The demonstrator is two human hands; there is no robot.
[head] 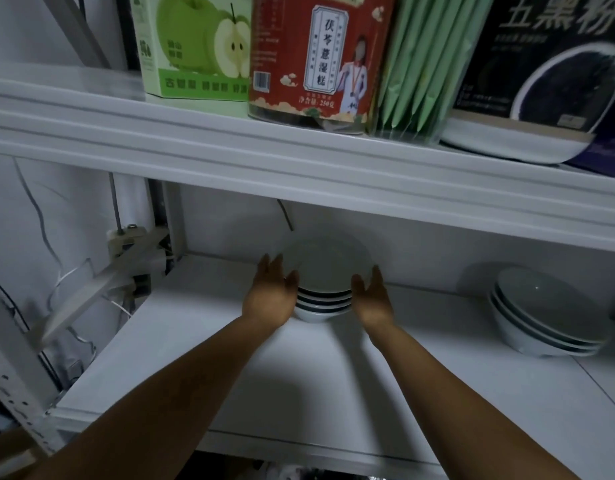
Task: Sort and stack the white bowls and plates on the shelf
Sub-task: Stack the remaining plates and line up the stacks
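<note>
A stack of several white bowls (325, 271) stands at the back middle of the lower white shelf (299, 375). My left hand (273, 294) is at the stack's left side and my right hand (371, 297) at its right side, both with fingers spread and palms turned toward the bowls. Whether the palms touch the stack I cannot tell. A second stack of three wider white bowls (545, 313) rests on the same shelf at the right.
The upper shelf board (299, 157) hangs close above the bowls. On it stand a green apple box (195, 46), a red-labelled jar (319, 60), green packets (427, 64) and a dark box in a white dish (513, 143). Cables and a metal bracket (126, 258) lie left.
</note>
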